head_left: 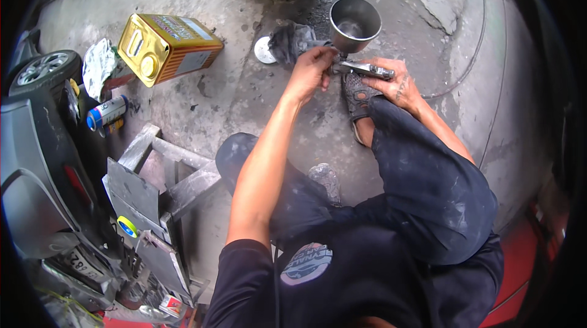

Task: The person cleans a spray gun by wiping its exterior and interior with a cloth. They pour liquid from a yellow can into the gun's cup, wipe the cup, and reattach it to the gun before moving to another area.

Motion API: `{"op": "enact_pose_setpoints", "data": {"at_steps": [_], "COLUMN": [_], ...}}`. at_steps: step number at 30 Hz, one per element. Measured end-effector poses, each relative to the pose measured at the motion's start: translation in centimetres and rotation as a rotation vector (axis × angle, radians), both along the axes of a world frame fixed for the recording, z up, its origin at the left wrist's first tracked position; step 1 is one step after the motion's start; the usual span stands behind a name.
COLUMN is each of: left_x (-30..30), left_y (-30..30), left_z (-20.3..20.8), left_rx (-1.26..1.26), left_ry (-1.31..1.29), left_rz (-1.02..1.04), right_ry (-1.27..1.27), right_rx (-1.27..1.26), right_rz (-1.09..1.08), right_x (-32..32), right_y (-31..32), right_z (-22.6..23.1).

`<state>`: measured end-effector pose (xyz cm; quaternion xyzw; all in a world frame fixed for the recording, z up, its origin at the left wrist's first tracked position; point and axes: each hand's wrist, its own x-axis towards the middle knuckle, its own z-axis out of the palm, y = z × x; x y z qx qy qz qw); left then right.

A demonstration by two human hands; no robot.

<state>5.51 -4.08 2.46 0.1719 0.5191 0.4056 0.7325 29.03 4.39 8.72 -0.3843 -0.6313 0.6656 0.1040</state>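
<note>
A metal spray gun (pixel 370 70) with an open silver cup (pixel 356 25) on top is held over my right shoe. Round its handle my right hand (pixel 397 83) is closed, and the cup tilts so that its inside shows. My left hand (pixel 315 71) is closed in a pinch at the front end of the gun, just below the cup. What lies between its fingertips is hidden. Behind that hand a dark crumpled rag (pixel 290 44) lies on the floor, next to a white round disc (pixel 265 50).
A yellow square tin (pixel 168 48) lies on the concrete at left. Nearby are a blue-and-white can (pixel 107 113), a grey wooden stand (pixel 186 184) with a roll of tape (pixel 127 226), and a car bumper (pixel 49 175). A thin hose (pixel 468 74) curves across the floor at right.
</note>
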Motion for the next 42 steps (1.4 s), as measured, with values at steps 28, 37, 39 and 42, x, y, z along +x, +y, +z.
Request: {"op": "enact_pose_setpoints", "data": {"at_steps": [28, 37, 39, 42], "left_x": [2.4, 0.4, 0.8, 2.3], "left_y": [0.0, -0.2, -0.1, 0.4], "left_z": [0.3, -2.7, -2.7, 0.8], "left_rx": [0.115, 0.034, 0.007, 0.073], "left_ry": [-0.083, -0.533, -0.487, -0.166], "left_rz": [0.181, 0.127, 0.137, 0.189], "right_ry": [-0.084, -0.165, -0.179, -0.119], "right_rx": [0.044, -0.030, -0.036, -0.040], "right_rz": [-0.099, -0.059, -0.076, -0.119], "right_x": [1.3, 0.7, 0.5, 1.4], "right_y": [0.8, 1.3, 1.3, 1.3], "right_z": [-1.2, 0.1, 0.7, -0.5]}}
